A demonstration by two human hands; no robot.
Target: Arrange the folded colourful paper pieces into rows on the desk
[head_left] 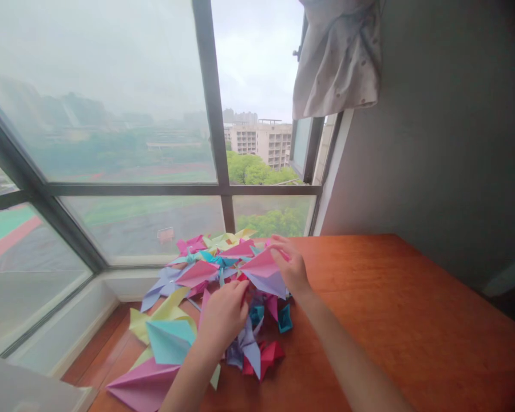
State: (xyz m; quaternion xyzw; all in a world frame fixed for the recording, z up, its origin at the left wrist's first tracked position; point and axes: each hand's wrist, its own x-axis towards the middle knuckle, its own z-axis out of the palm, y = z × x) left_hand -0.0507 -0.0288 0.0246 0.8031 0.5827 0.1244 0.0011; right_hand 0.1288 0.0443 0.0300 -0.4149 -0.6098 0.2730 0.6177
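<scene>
A heap of folded paper pieces in several colours lies on the wooden table (pixel 360 297). My right hand (pixel 292 269) grips the right side of a pink and lavender paper plane (pixel 261 269) above the heap. Over the middle of the pile, my left hand (pixel 225 309) has its fingers curled inward; what they hold, if anything, is hidden. Close below it lie a lavender folded paper piece (pixel 249 346) and a red one (pixel 269 357). A light blue paper plane (pixel 169 340) and a pink-purple one (pixel 148 384) rest to its left.
Behind the heap stand large window panes (pixel 133 114) in grey frames, one sash open outward. A pale curtain (pixel 337 63) hangs at the upper right beside a grey wall (pixel 433 131). A small blue folded paper box (pixel 285 319) sits at the pile's right edge.
</scene>
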